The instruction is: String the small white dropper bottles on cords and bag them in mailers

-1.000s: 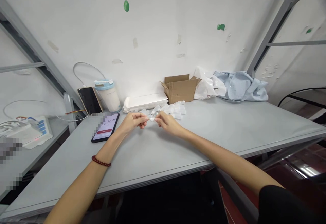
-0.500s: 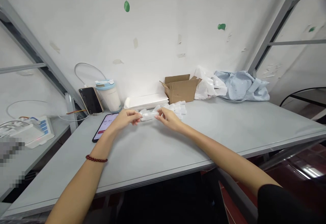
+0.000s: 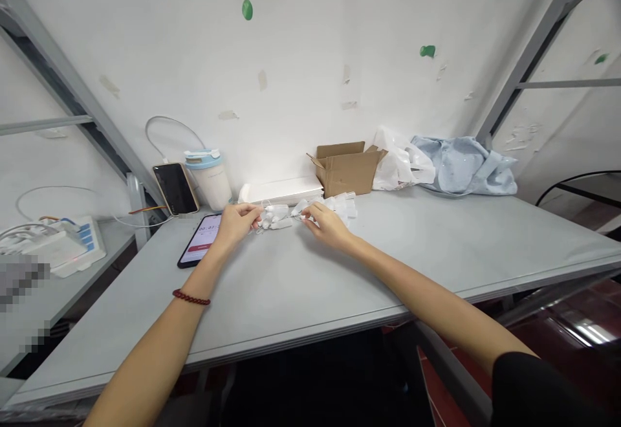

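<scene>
My left hand is at the left end of a loose pile of small white pieces, its thumb and fingers pinched together; what they hold, if anything, is too small to name. Over the right part of the pile, my right hand has thumb and fingertips closed near another white piece. More whitish, translucent pieces lie just behind the right hand. A long white box rests behind the pile.
An open cardboard box, a white plastic bag and light blue cloth line the wall. At left are a lit phone, a dark phone and a lidded cup. The grey table ends in front.
My left hand has shifted slightly left, away from the right hand. The white piece between the hands is no longer there, and several small white pieces now show in the gap.
</scene>
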`<action>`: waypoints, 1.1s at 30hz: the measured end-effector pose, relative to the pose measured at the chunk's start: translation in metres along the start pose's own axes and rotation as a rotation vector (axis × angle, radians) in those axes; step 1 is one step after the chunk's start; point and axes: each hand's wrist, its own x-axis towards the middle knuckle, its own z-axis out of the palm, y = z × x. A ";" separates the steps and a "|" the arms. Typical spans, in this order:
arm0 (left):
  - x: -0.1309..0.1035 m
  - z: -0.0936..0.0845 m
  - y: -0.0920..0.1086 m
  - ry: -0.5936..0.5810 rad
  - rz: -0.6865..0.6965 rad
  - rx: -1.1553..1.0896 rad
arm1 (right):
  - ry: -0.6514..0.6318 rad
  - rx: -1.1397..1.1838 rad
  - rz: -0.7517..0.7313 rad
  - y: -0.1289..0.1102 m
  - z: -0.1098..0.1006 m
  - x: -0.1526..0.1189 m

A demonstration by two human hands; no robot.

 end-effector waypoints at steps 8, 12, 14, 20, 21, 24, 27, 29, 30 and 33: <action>-0.005 0.004 -0.006 -0.111 0.262 0.478 | -0.030 -0.047 -0.035 -0.001 0.001 0.000; -0.007 0.004 -0.006 -0.186 0.306 0.708 | -0.043 -0.099 -0.041 -0.002 0.001 -0.001; -0.006 0.004 -0.007 -0.183 0.297 0.765 | -0.037 -0.151 -0.059 -0.001 0.001 -0.001; -0.010 0.011 -0.006 -0.086 0.322 0.722 | -0.113 -0.410 -0.132 0.005 0.001 0.019; -0.012 0.014 -0.005 -0.065 0.376 0.704 | -0.127 -0.446 -0.125 0.006 0.000 0.026; -0.018 0.024 -0.003 -0.088 0.608 0.702 | -0.190 -0.542 -0.144 0.007 -0.002 0.047; -0.019 0.032 -0.006 -0.217 0.731 0.778 | -0.297 -0.587 -0.169 0.008 0.000 0.063; -0.016 0.034 -0.012 -0.268 0.734 0.827 | -0.341 -0.600 -0.186 0.010 0.004 0.069; -0.014 0.034 -0.014 -0.275 0.726 0.841 | -0.360 -0.608 -0.188 0.011 0.007 0.071; -0.009 0.035 -0.022 -0.263 0.691 0.844 | -0.399 -0.622 -0.203 0.016 0.014 0.072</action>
